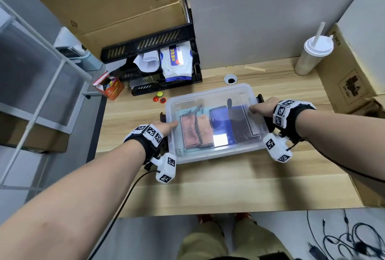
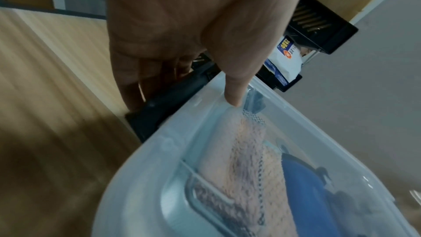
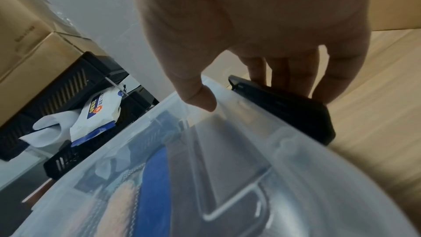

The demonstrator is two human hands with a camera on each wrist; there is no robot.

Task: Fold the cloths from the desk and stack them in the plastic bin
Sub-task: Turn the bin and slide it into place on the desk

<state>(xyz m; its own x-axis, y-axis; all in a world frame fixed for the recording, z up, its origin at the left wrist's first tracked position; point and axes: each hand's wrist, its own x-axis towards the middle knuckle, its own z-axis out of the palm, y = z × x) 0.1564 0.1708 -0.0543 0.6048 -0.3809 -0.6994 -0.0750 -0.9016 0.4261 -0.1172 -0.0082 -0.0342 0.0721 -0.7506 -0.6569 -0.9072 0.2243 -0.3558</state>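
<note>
A clear plastic bin point(image 1: 208, 156) with its see-through lid point(image 1: 218, 93) on sits mid-desk. Inside lie a folded pink cloth point(image 1: 193, 132) over a teal one point(image 1: 206, 111), a blue cloth point(image 1: 220, 118) and a dark cloth point(image 1: 239, 122). My left hand point(image 1: 168, 125) grips the black clip point(image 2: 159, 111) at the bin's left end, its thumb point(image 2: 234, 87) pressing on the lid. My right hand point(image 1: 257, 106) grips the black clip point(image 3: 284, 107) at the right end, with its thumb point(image 3: 198, 96) on the lid edge. The pink cloth point(image 2: 246, 159) and blue cloth point(image 3: 154, 177) show through the lid.
Black stacked trays with a wet-wipes pack point(image 1: 177, 60) stand behind the bin at the left. Small coloured caps point(image 1: 159, 98) and a red box point(image 1: 110, 88) lie nearby. A lidded cup with straw point(image 1: 312, 55) and cardboard boxes point(image 1: 350, 72) stand at the right. Bare desk point(image 1: 208, 187) lies in front.
</note>
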